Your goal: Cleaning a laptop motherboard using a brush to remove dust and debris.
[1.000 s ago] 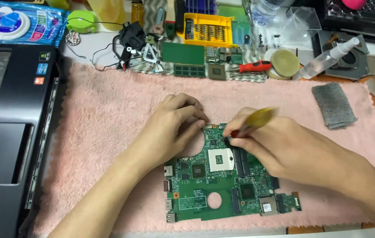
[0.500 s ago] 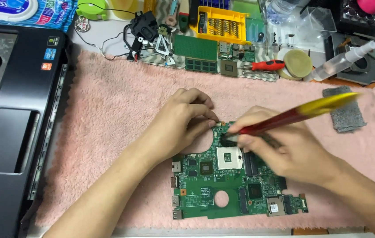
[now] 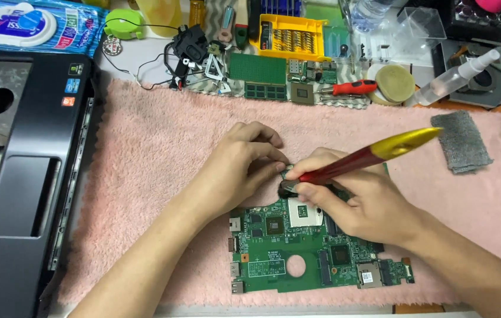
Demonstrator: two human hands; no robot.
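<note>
At the far left of the frame, one black laptop case point(image 3: 20, 194) is lying beside the pink towel point(image 3: 144, 194). In the middle of the frame, the left hand point(image 3: 236, 168) is being stretched in from the lower left, with the forearm lying across the towel. Its fingers are being curled narrowly, and the fingertips are being pressed on the upper edge of the one green circuit board point(image 3: 297, 259), which is resting on the towel in the lower centre. Just to the right, the right hand point(image 3: 359, 203) is being brought in from the lower right and is lying over the upper part of the board. Its fingers are being closed around one red and yellow tool point(image 3: 368, 156), whose dark tip is touching the board close to the left fingertips, while the yellow end is pointing to the upper right. At the right of the frame, one grey cloth point(image 3: 461, 141) is lying on the towel. Above it, one clear spray bottle point(image 3: 454, 79) is lying tilted.
</note>
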